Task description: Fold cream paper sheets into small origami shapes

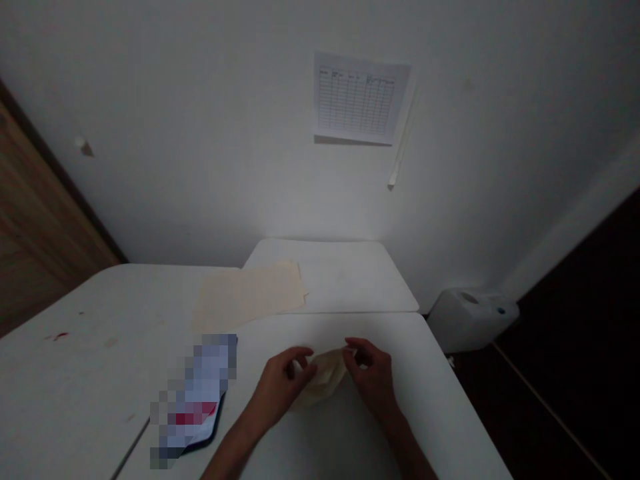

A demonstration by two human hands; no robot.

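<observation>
A piece of beige paper (327, 375), folded with visible creases, is between my hands above the white table. My right hand (374, 377) pinches its upper right corner between thumb and fingers. At its left side is my left hand (284, 381), fingers curled, with the thumb lying against the paper. The lower left part of the paper is partly hidden behind that hand.
Flat beige sheets (250, 293) lie at the back of the white table (400, 427). A phone (200, 393), blurred out, is left of my hands. A printed chart (357, 100) hangs on the wall. Off the table's right edge stands a white plastic container (465, 327).
</observation>
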